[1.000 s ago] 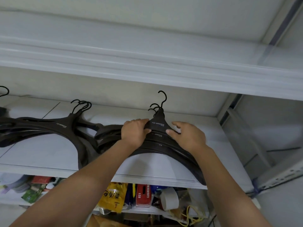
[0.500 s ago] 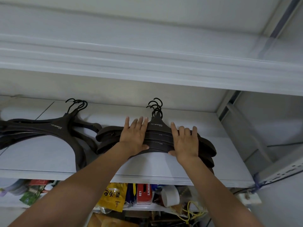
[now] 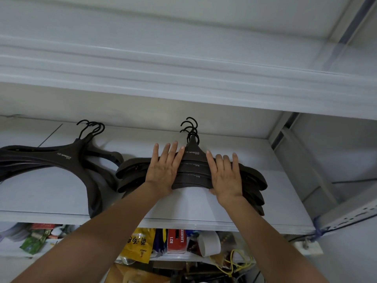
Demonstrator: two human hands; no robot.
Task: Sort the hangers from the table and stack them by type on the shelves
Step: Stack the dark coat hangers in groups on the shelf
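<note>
You are laying your left hand (image 3: pixel 164 170) and right hand (image 3: pixel 225 176) flat, fingers straight, on the stack of black hangers (image 3: pixel 191 174) on the shelf (image 3: pixel 51 197). They are looking stiff, light and smooth, probably sliding easily; I am advising to hold at the thick necks.

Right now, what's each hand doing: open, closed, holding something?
Left hand: open, fingers straight, pressing flat on the stack of black hangers.
Right hand: open, fingers straight, pressing flat on the same stack.

Dim, even light; perhaps slight edge warping.
</note>
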